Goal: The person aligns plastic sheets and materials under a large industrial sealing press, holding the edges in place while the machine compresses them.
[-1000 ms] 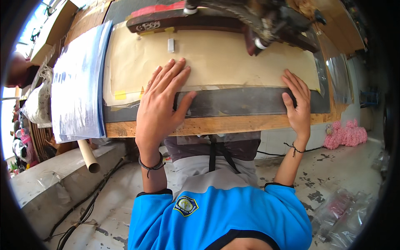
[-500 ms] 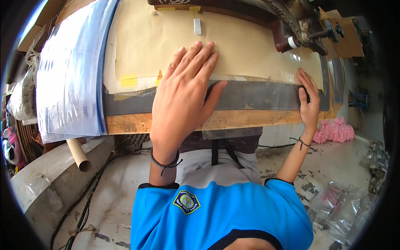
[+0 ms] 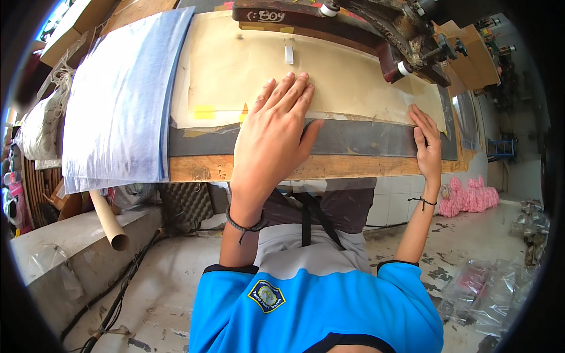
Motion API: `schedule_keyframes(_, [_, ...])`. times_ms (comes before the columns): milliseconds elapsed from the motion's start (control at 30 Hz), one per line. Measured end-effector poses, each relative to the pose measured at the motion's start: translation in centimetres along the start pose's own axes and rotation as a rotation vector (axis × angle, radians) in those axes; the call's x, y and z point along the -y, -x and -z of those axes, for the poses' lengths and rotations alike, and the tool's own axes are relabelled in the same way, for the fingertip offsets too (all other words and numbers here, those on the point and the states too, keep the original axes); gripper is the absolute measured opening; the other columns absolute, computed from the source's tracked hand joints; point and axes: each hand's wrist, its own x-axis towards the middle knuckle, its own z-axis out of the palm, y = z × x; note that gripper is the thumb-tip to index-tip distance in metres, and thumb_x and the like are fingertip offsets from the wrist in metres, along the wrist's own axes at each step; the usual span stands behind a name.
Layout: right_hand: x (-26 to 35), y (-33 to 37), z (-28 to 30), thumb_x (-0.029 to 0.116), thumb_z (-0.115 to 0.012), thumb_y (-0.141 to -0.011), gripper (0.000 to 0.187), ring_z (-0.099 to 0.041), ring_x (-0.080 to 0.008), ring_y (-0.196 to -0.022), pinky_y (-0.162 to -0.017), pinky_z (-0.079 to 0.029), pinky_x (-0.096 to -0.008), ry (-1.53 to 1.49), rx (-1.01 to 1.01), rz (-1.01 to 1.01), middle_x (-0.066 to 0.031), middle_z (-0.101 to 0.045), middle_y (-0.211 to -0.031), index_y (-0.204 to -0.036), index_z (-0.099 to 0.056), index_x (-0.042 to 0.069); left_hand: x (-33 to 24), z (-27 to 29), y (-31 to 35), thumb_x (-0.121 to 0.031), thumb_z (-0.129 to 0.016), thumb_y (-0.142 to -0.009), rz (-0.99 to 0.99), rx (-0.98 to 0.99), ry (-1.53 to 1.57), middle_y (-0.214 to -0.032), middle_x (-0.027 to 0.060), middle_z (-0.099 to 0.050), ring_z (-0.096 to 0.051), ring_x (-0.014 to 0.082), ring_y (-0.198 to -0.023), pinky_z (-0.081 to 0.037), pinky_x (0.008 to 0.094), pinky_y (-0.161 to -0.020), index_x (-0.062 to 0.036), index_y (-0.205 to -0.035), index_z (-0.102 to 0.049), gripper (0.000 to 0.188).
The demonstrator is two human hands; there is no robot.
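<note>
My left hand [image 3: 273, 132] lies flat, fingers stretched out and thumb apart, on a cream-coloured sheet [image 3: 353, 82] and the dark grey strip [image 3: 353, 136] along its near side. Just beyond its fingertips is a small white tab [image 3: 289, 55] on the sheet. At the right end, my right hand [image 3: 428, 144] rests its extended fingers by the sheet's edge, thumb apart. A shiny clear film seems to cover the surface and hang past the table's front edge. Whether the right hand pinches it, I cannot tell.
Clear bluish plastic sheets [image 3: 118, 106] are stacked on the wooden table [image 3: 200, 169] at the left. A dark red machine bar [image 3: 318, 26] with a metal arm [image 3: 406, 29] spans the far side. Below are a cardboard tube [image 3: 109, 223], pink string bundles [image 3: 468, 197] and plastic bags [image 3: 494, 294].
The whole view has shifted, showing more of the far side. Both hands keep nearly the same places on the sheet.
</note>
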Motion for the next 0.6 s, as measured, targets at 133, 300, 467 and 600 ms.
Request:
schedule_keyframes(133, [-0.2, 0.1, -0.1, 0.034, -0.054, -0.11, 0.041, -0.051, -0.0287, -0.14, -0.12, -0.036, -0.0408, 0.001, -0.016, 0.033, -0.0088, -0.063, -0.148, -0.135, -0.069, 0.006, 0.2, -0.2, 0.1, -0.029, -0.066, -0.098, -0.01, -0.027, -0.001, -0.152, 0.016, -0.057, -0.048, 0.0323, -0.146, -0.032, 0.046, -0.126, -0.0002, -0.141, -0.062, 0.052])
schedule_keyframes(300, [-1.0, -0.7, -0.8, 0.035, -0.055, -0.11, 0.042, -0.054, -0.0299, -0.138, -0.118, -0.038, -0.0404, -0.021, -0.025, 0.105, -0.0104, -0.063, -0.147, -0.135, -0.069, 0.005, 1.0, -0.9, 0.2, -0.032, -0.066, -0.099, -0.021, -0.072, -0.035, -0.149, 0.0165, -0.06, -0.05, 0.0313, -0.145, -0.033, 0.0453, -0.126, -0.0003, -0.138, -0.065, 0.05])
schedule_keyframes(467, [-1.3, -0.3, -0.9, 0.039, -0.054, -0.11, 0.044, -0.053, -0.0288, -0.14, -0.119, -0.037, -0.0399, -0.068, -0.02, 0.068, -0.0094, -0.062, -0.15, -0.137, -0.068, 0.007, 1.0, -1.1, 0.3, -0.037, -0.067, -0.098, -0.04, -0.096, -0.043, -0.149, 0.0156, -0.06, -0.05, 0.0312, -0.144, -0.033, 0.0425, -0.126, -0.0029, -0.138, -0.066, 0.053])
schedule_keyframes(600, [-1.6, -0.2, -0.7, 0.041, -0.054, -0.11, 0.046, -0.051, -0.0274, -0.141, -0.121, -0.035, -0.0391, -0.076, -0.021, 0.065, -0.0085, -0.061, -0.151, -0.138, -0.068, 0.008, 1.2, -1.7, 0.4, -0.042, -0.064, -0.099, -0.057, -0.118, -0.07, -0.151, 0.0136, -0.059, -0.049, 0.0282, -0.146, -0.032, 0.0418, -0.127, -0.0042, -0.14, -0.064, 0.056])
